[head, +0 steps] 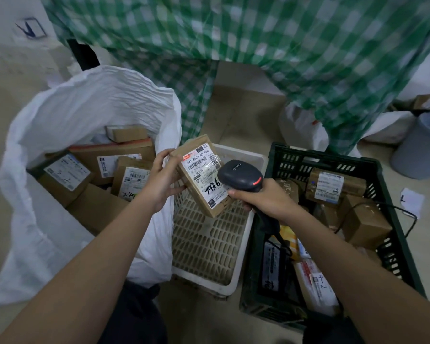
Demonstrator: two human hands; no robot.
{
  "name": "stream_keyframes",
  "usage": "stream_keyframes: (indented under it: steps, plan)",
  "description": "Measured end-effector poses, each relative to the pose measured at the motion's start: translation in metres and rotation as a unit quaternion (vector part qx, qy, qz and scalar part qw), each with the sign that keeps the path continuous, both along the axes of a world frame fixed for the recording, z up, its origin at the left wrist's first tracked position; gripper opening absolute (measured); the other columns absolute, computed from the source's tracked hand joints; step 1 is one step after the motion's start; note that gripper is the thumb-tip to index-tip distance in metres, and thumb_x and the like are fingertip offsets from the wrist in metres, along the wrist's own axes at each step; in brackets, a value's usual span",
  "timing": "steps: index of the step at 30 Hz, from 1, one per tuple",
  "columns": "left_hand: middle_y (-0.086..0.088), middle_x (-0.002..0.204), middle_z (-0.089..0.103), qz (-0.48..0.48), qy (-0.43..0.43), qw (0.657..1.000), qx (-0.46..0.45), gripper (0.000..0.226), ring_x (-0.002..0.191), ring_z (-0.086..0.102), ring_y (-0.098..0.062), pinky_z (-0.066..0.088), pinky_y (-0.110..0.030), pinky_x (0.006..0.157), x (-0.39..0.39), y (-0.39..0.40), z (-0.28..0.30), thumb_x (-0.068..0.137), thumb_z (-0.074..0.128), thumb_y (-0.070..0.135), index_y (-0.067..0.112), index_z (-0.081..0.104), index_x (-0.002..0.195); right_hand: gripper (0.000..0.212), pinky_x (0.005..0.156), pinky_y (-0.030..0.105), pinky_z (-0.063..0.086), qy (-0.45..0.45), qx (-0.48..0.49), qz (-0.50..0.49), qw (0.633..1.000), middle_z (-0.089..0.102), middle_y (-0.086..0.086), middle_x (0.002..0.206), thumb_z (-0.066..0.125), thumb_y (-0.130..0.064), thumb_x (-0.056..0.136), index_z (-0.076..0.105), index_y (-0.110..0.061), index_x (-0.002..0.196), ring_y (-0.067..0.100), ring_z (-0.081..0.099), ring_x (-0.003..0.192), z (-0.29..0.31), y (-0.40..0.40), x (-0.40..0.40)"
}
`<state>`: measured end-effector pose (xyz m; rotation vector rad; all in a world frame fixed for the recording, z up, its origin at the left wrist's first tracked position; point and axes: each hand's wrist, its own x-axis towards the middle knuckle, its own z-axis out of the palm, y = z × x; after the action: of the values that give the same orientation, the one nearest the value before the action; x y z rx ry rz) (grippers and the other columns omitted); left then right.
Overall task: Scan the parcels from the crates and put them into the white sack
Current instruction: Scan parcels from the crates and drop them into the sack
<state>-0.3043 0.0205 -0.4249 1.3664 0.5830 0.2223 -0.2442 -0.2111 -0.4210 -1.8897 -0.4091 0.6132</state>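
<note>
Left hand [163,181] grips a small brown parcel [201,175] by its left edge, thumb on top near the label [204,173], fingers curled under. Held tilted, label face up and angled toward the right hand, likely so the barcode sits square to the scanner. Handwritten digits on the label, lower part.

Right hand [263,198] wrapped round the grip of a dark handheld scanner [240,175], head pointed at the label and nearly touching the parcel's right edge. A red light shows on the scanner head. Its cord [407,219] trails down and out over the right crate. Judgement: scan step in hand, parcel not yet dropped.

Parcel hangs above the pale crate [209,244], which sits between the sack and the green crate. The pale crate's visible floor shows no parcels; part of it is hidden behind the parcel and hands.

White sack [60,108] at left, mouth wide open, rim slumped against the pale crate. Several labelled boxes lie inside already. Close to the left hand, so the drop looks like a short swing left.

Green crate [358,160] at right holds more boxes and flat mailers, apparently still to be scanned. Task looks partway through.

Beyond: green checked cloth [258,45] hanging behind, a grey bucket [417,150] far right, a scrap of paper [411,202] on the floor beside the green crate.
</note>
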Motion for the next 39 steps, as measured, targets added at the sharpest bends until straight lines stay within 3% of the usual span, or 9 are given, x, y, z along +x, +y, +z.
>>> stream_keyframes:
  steps: [4,8,12,22,29,32,35,39]
  plan:
    - [0.001,0.101,0.068,0.005,-0.013,1.0,0.012,0.027,0.092,0.067,-0.014,0.056,-0.034,0.074,0.0,-0.003,0.001,0.096,0.057,0.03,0.033,0.046,0.12,0.019,0.051,0.013,0.047,-0.023,-0.011,0.012,1.0,0.061,-0.007,0.048,0.079,-0.036,0.079,0.065,-0.026,0.07,0.005,0.058,0.048,0.005,0.001,-0.005]
    - [-0.001,0.108,0.067,0.008,-0.024,1.0,0.01,0.025,0.095,0.067,-0.014,0.057,-0.033,0.075,0.001,-0.004,0.0,0.095,0.058,0.026,0.033,0.047,0.117,0.02,0.053,0.013,0.048,-0.06,-0.028,0.011,0.998,0.063,-0.002,0.052,0.079,-0.04,0.078,0.071,-0.021,0.08,0.008,0.062,0.049,0.008,0.002,-0.008]
    - [-0.005,0.114,0.066,0.009,-0.028,1.0,0.008,0.023,0.099,0.067,-0.015,0.057,-0.03,0.07,0.002,-0.004,-0.001,0.094,0.059,0.026,0.035,0.049,0.113,0.021,0.05,0.013,0.045,-0.073,-0.033,-0.001,0.997,0.058,-0.007,0.044,0.079,-0.037,0.079,0.067,-0.023,0.069,0.007,0.06,0.045,0.009,0.001,-0.006]
    - [-0.006,0.115,0.066,0.013,-0.031,0.999,0.012,0.024,0.099,0.067,-0.016,0.057,-0.03,0.072,0.001,-0.004,-0.001,0.094,0.06,0.027,0.036,0.05,0.113,0.02,0.049,0.012,0.045,-0.089,-0.043,0.01,0.995,0.059,-0.01,0.044,0.078,-0.039,0.079,0.069,-0.022,0.076,0.007,0.061,0.045,0.015,-0.002,-0.008]
    - [-0.006,0.12,0.064,0.02,-0.04,0.999,0.017,0.028,0.102,0.066,-0.017,0.056,-0.034,0.078,-0.007,-0.003,0.002,0.093,0.062,0.026,0.036,0.05,0.116,0.017,0.056,0.025,0.053,-0.052,0.018,0.006,0.998,0.067,-0.004,0.059,0.081,-0.036,0.077,0.07,-0.028,0.087,0.01,0.061,0.054,0.014,0.004,-0.01]
    - [-0.004,0.126,0.059,0.043,-0.052,0.997,0.035,0.034,0.112,0.061,-0.02,0.057,-0.035,0.08,-0.017,0.003,0.009,0.09,0.066,0.027,0.037,0.051,0.119,0.023,0.063,0.034,0.055,-0.047,0.052,-0.026,0.997,0.072,0.012,0.076,0.082,-0.036,0.075,0.073,-0.022,0.091,0.012,0.061,0.059,0.014,0.017,-0.01]
    - [-0.001,0.126,0.057,0.089,-0.1,0.99,0.047,0.04,0.116,0.058,-0.017,0.057,-0.031,0.08,-0.03,0.011,0.021,0.087,0.069,0.023,0.033,0.054,0.123,0.02,0.053,0.018,0.049,-0.037,0.084,-0.072,0.993,0.066,0.005,0.062,0.081,-0.033,0.076,0.071,-0.018,0.084,0.01,0.06,0.053,0.017,0.035,-0.007]
    - [0.004,0.126,0.058,0.175,-0.149,0.968,0.098,0.042,0.114,0.058,-0.013,0.055,-0.033,0.09,-0.042,0.035,0.041,0.084,0.072,0.026,0.039,0.056,0.121,0.02,0.061,0.031,0.051,-0.022,0.104,-0.108,0.988,0.063,0.002,0.06,0.082,-0.033,0.076,0.067,-0.019,0.077,0.014,0.059,0.055,0.016,0.066,0.0]
